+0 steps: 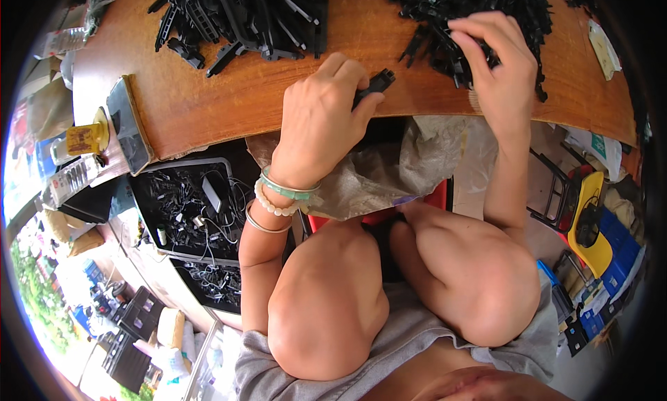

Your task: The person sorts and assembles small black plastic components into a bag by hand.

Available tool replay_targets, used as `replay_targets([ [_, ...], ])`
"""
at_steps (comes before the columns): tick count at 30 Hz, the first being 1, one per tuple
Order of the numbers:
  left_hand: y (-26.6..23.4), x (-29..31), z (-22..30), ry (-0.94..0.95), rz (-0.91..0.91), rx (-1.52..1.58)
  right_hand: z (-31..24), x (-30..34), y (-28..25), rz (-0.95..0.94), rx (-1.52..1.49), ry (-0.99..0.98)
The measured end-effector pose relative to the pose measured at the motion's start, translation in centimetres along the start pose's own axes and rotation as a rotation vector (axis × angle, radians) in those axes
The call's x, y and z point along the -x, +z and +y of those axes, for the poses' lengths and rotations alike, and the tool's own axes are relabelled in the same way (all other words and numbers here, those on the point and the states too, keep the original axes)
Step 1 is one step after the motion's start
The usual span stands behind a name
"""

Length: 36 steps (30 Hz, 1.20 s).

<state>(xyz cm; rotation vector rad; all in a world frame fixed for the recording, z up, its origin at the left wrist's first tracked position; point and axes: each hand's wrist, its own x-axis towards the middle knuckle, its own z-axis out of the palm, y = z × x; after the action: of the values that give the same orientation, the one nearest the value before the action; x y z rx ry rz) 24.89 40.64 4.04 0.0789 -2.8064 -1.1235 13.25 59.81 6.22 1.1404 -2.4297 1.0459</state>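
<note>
Black plastic part (pixel 376 87), one – by front edge of surface (pixel 361 36); I see left hand (pixel 316 102) closed round it. Right hand (pixel 504 71) – over right pile of black pieces (pixel 479 0), fingers curled, thumb near forefinger; whether anything pinched, I cannot tell. Left pile of black parts (pixel 243 22), beyond left hand. Grey sheet (pixel 379 179), below edge.

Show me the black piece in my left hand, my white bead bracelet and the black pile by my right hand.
Black piece (pixel 377 84): head view, on its exposed end.
White bead bracelet (pixel 269 204): head view, on its beads.
Black pile (pixel 472 2): head view, on its heaped parts.
</note>
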Motion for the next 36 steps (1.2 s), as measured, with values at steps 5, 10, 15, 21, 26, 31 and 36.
replay_targets([
  [5, -0.5, -0.4, 0.4, -0.137, 0.221, 0.375, -0.2, -0.3, 0.3, 0.031, -0.150, 0.067],
  [10, -2.1, -1.6, 1.6, -0.212, 0.294, 0.795, -0.4, -0.7, 0.5, 0.060, -0.292, 0.140],
  [15, -1.3, -1.2, 1.4, -0.223, 0.204, 1.008, -2.4, -0.5, -0.4, -0.336, -0.529, -0.077],
  [21, -0.8, -1.3, 1.7, -0.135, 0.034, 0.802, -3.4, 0.4, 0.2, -0.125, -0.527, 0.030],
  [26, -0.7, -0.3, 2.8, -0.101, 0.021, 0.761, -3.3, 0.8, 0.9, 0.035, -0.488, -0.009],
  [31, -1.1, -0.5, 2.9, 0.161, 0.156, 0.344, -3.8, -0.3, 0.4, 0.114, -0.145, -0.110],
  [36, -1.1, -0.5, 2.6, 0.208, 0.110, 0.332, -2.9, 0.9, 0.6, -0.005, -0.364, -0.053],
])
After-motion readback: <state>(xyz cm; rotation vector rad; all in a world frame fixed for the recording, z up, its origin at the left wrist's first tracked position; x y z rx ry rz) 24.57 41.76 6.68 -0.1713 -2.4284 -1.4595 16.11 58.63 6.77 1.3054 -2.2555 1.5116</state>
